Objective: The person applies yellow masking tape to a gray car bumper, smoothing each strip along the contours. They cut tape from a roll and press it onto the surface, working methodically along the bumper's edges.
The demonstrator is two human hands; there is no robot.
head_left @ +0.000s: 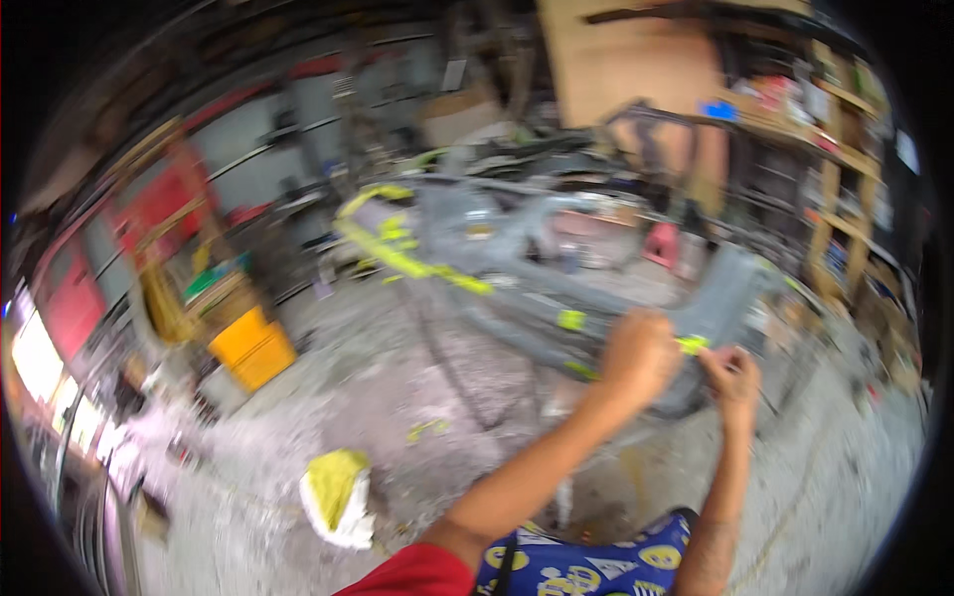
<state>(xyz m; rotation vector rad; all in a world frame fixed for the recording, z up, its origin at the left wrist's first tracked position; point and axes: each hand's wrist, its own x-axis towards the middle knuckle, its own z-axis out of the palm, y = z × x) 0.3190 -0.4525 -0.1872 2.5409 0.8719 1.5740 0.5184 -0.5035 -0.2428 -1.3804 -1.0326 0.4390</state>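
A large grey vehicle body frame (606, 295), with window-like openings, stands raised before me. Bright yellow tape (422, 266) runs along its left end, and a small yellow patch (571, 320) sits on its lower rail. At the right end of that rail, my left hand (644, 353) is closed, back toward me, its fingertips hidden. Just right of it, my right hand (732, 382) is closed in a pinch. A short piece of yellow tape (692, 345) shows between the two hands, meeting the right fingertips. Blur hides whether it sticks to the frame.
On the concrete floor lies a white sack with a yellow inside (336, 489). An orange-yellow crate (253, 350) stands at the left by red panels (169, 204). Wooden shelving (843, 199) holds clutter at the right. Thin stand legs (452, 363) reach down below the frame.
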